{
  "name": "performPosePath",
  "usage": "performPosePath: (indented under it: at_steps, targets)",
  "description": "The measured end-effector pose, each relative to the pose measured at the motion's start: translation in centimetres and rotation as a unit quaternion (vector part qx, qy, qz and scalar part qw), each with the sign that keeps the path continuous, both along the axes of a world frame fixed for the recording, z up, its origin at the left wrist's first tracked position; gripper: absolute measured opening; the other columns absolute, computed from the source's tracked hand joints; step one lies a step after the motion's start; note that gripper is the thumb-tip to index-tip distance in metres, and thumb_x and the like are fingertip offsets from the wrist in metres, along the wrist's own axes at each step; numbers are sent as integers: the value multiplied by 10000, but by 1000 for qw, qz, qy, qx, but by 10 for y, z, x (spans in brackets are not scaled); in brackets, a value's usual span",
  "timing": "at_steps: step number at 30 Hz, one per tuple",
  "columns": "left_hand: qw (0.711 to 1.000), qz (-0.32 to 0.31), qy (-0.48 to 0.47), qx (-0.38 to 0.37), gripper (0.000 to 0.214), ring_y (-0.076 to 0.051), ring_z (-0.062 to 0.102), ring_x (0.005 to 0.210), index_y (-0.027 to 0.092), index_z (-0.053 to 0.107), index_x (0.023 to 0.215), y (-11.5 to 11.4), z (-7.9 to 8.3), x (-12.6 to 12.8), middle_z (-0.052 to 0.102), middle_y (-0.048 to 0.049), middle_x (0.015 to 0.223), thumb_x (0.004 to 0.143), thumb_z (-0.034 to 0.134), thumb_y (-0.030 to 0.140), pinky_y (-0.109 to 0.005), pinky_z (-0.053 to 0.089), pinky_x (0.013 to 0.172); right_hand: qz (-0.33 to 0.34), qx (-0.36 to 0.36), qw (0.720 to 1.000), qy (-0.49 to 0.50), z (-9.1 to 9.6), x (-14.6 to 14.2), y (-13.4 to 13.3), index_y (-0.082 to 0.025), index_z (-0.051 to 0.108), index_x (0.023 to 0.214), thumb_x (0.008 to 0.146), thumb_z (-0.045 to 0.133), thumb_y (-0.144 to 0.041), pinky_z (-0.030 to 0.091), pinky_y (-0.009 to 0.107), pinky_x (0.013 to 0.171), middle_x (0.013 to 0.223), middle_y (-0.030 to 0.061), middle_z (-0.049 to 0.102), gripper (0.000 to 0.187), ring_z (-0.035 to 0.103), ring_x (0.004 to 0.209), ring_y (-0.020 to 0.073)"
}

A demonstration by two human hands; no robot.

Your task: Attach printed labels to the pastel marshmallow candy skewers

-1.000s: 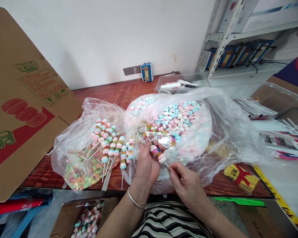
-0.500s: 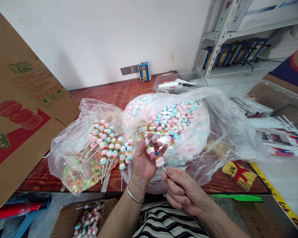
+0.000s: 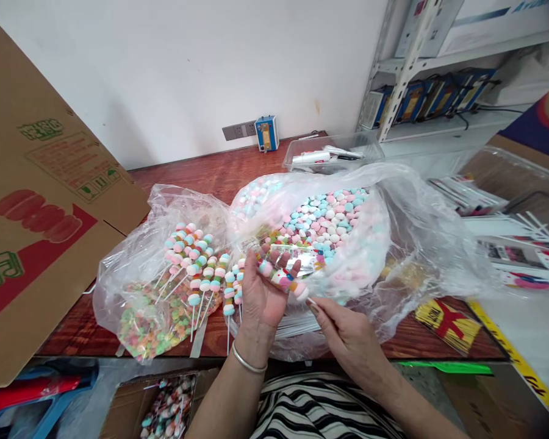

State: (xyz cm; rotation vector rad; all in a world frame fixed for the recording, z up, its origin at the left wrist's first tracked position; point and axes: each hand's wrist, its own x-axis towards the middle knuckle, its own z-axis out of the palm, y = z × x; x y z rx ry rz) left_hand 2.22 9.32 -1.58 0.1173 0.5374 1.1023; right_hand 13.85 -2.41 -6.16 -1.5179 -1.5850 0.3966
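A marshmallow candy skewer (image 3: 298,289) in a clear printed wrapper lies tilted across the palm of my left hand (image 3: 266,302), whose fingers curl loosely around it. My right hand (image 3: 353,335) pinches the white stick at the skewer's lower end between thumb and forefinger. Behind the hands, a printed clear wrapper (image 3: 302,258) rests on a big plastic bag full of pink, blue and white marshmallows (image 3: 327,216). Several candy skewers (image 3: 196,262) lie to the left, on and beside a bag of colourful gummy candies (image 3: 153,326).
A large cardboard box (image 3: 41,201) stands at the left. Below the table edge is an open carton holding wrapped candies (image 3: 167,405). A clear tray (image 3: 332,152) sits at the back by the wall. On the right are printed wrappers and sticks (image 3: 521,256) and a metal shelf (image 3: 405,76).
The candy skewer has turned to lie flatter in my left hand. My right hand has shifted slightly right and up, still pinching the stick. The whole view has shifted a little.
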Motion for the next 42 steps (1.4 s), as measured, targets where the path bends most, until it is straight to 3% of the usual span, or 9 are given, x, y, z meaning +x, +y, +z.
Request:
performPosePath:
  at_steps: [7, 13, 19, 26, 30, 34, 36, 39, 42]
  targets:
    - [997, 66, -36, 28, 218, -167, 672, 947, 186, 670, 825, 5, -1, 2, 710, -6, 898, 956, 513, 261, -476, 474, 1007, 0, -60, 991, 120, -1, -1, -1, -204, 669, 981, 994, 461, -324, 447, 215, 623, 768, -17, 665, 240, 611, 671, 135]
    - [997, -3, -50, 55, 135, -105, 625, 732, 182, 661, 903, -11, 0, 15, 608, 18, 758, 903, 608, 306, -341, 528, 895, -20, -55, 991, 121, 0, -10, 1, -190, 649, 912, 994, 446, -341, 471, 219, 612, 705, -5, 643, 266, 649, 697, 159]
    - [999, 8, -21, 45, 99, -98, 598, 710, 168, 627, 858, -13, -6, 19, 591, 13, 795, 861, 663, 260, -345, 546, 846, -72, 71, 994, -31, -1, -8, -2, -145, 602, 1140, 986, 467, -254, 492, 243, 616, 867, 53, 730, 232, 686, 685, 164]
    - [999, -1, 12, 47, 193, -111, 604, 692, 169, 604, 827, -21, -10, 26, 574, 7, 757, 860, 658, 352, -273, 549, 729, -116, 194, 944, -238, -10, -11, 4, -85, 617, 1050, 989, 434, -169, 414, 291, 532, 649, 57, 673, 211, 604, 514, 175]
    - [999, -13, 7, 33, 176, -117, 607, 723, 170, 607, 842, -27, -10, 30, 586, -6, 774, 872, 642, 339, -286, 543, 784, -124, 163, 962, -183, -10, -13, 5, -129, 630, 963, 998, 395, -196, 388, 281, 498, 597, 28, 630, 247, 570, 472, 162]
    - [998, -31, 7, 46, 172, -128, 611, 743, 167, 623, 890, -23, -9, 26, 600, -14, 814, 870, 644, 336, -326, 542, 830, -49, 11, 996, 77, -7, -12, 1, -191, 615, 888, 995, 418, -319, 418, 240, 513, 630, 6, 614, 259, 589, 544, 145]
    - [997, -47, 3, 57, 195, -123, 604, 717, 167, 628, 908, -22, -9, 24, 591, -5, 794, 873, 637, 359, -331, 541, 836, -1, -95, 955, 280, -3, -11, 0, -201, 597, 861, 980, 440, -407, 371, 213, 434, 526, -48, 501, 286, 471, 432, 108]
    - [995, -73, -16, 68, 237, -122, 602, 715, 168, 631, 921, -21, -9, 23, 585, -1, 796, 888, 607, 402, -341, 531, 860, 61, -188, 812, 549, 7, -10, 1, -194, 584, 837, 938, 505, -475, 327, 185, 361, 412, -135, 295, 309, 189, 305, 49]
    - [992, -88, -28, 82, 273, -130, 603, 728, 163, 629, 885, -23, -10, 23, 581, -3, 788, 890, 592, 433, -341, 524, 861, 116, -209, 697, 676, 17, -9, 2, -174, 601, 802, 887, 596, -456, 354, 174, 350, 380, -158, 261, 295, 113, 274, 19]
